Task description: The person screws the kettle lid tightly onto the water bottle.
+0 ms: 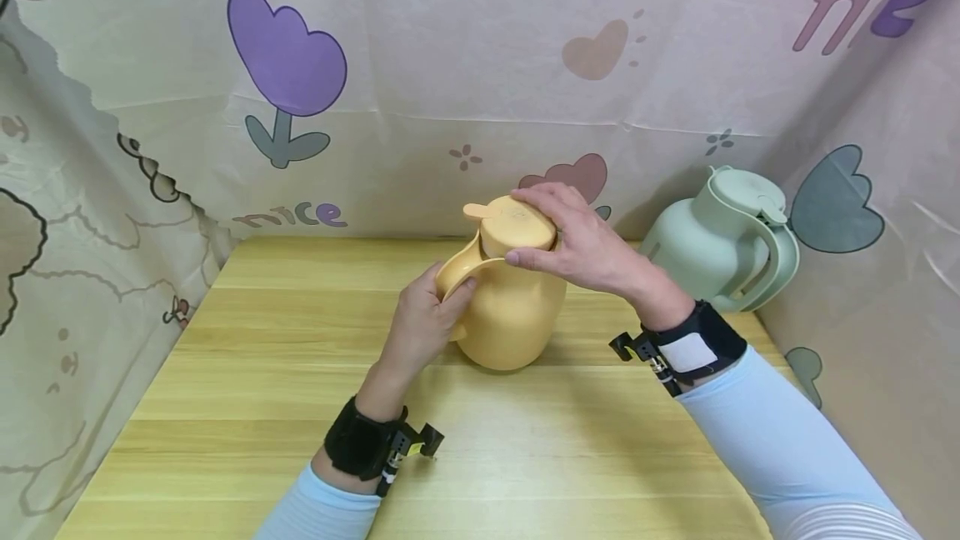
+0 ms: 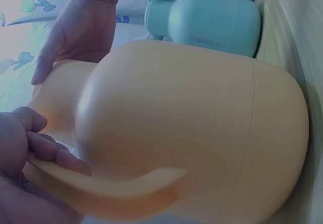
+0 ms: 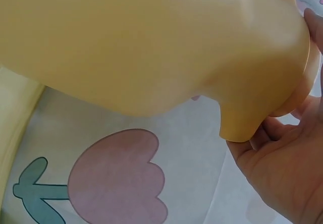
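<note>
A yellow jug [image 1: 513, 319] with a rounded body stands upright on the wooden table. My left hand [image 1: 423, 319] grips its handle [image 2: 106, 191], with the thumb lying over the top of the loop. At the jug's mouth sits a yellow lid [image 1: 517, 223] with a small tab pointing left. My right hand [image 1: 588, 240] holds this lid from the right, thumb at the near side and fingers across the far edge. In the right wrist view, fingertips lie behind the jug's spout [image 3: 237, 123]. Part of the lid is hidden by the right hand.
A pale green jug [image 1: 712, 232] with its own lid and handle stands at the table's back right corner. A patterned cloth [image 1: 420, 40] hangs behind the wooden table [image 1: 495, 457] and along both sides. Each wrist wears a black strap with a small camera mount.
</note>
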{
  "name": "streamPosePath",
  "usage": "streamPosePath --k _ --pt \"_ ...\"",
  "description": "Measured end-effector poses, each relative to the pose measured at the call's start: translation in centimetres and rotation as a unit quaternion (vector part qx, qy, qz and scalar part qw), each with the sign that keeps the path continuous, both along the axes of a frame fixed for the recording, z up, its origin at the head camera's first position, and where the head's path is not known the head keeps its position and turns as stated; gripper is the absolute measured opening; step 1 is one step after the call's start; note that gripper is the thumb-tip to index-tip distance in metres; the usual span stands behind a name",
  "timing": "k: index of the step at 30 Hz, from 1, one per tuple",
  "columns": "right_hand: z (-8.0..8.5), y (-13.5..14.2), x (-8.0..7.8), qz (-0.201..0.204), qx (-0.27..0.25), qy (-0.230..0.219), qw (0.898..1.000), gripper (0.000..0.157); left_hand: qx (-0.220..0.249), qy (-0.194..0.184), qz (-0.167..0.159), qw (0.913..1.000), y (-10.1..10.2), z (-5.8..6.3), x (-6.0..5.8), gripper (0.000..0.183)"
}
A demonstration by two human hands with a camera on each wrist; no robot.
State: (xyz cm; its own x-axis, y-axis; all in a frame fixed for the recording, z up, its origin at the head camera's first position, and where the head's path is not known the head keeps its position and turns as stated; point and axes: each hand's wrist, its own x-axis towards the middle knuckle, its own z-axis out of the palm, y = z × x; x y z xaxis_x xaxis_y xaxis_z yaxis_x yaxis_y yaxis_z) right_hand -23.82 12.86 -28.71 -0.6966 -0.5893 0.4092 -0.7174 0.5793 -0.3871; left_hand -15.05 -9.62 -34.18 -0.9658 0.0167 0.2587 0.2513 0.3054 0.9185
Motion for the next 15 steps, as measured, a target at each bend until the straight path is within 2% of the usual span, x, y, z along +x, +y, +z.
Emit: streamPosePath --k 4,9,15 --pt "0.3 0.2 0.1 -0.004 0.018 0.005 1.000 0.083 0.001 0.002 0.000 1.0000 0.0 0.0 0.0 0.021" --pt "1.4 0.6 0.1 0.009 0.031 -0.015 0.999 0.078 0.006 0.005 -0.001 1.0000 0.0 0.0 0.1 0.019" --pt "2.1 0.7 0.0 0.013 0.051 -0.035 0.998 0.074 0.008 0.010 0.006 0.9999 -0.2 -2.1 -1.3 0.021"
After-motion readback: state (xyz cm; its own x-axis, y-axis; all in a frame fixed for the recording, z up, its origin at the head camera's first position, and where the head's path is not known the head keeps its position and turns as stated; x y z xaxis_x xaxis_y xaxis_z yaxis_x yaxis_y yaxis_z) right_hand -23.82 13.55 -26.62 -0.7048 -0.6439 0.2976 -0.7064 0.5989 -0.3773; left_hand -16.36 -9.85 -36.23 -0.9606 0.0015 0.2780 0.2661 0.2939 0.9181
